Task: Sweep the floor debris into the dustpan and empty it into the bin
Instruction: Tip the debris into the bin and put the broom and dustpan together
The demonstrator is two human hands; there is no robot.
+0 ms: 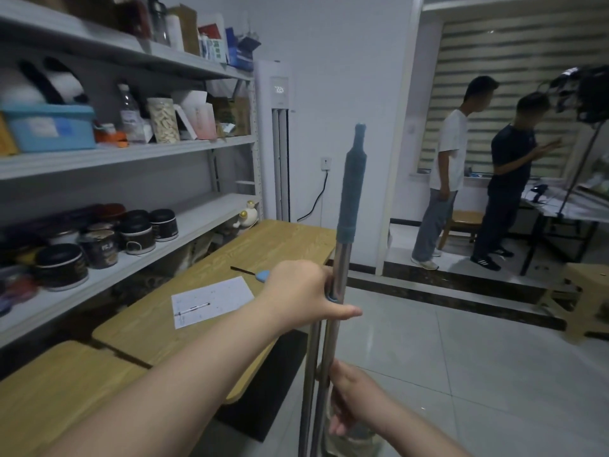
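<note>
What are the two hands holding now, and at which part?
Both hold upright metal poles: the left hand on the bare shaft under the blue grip, the right hand lower down. The poles' lower ends are out of view.

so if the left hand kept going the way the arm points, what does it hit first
The left hand already grips the metal poles. Past them, up and right, nothing shows before the far white wall, though depth is hard to judge.
</note>
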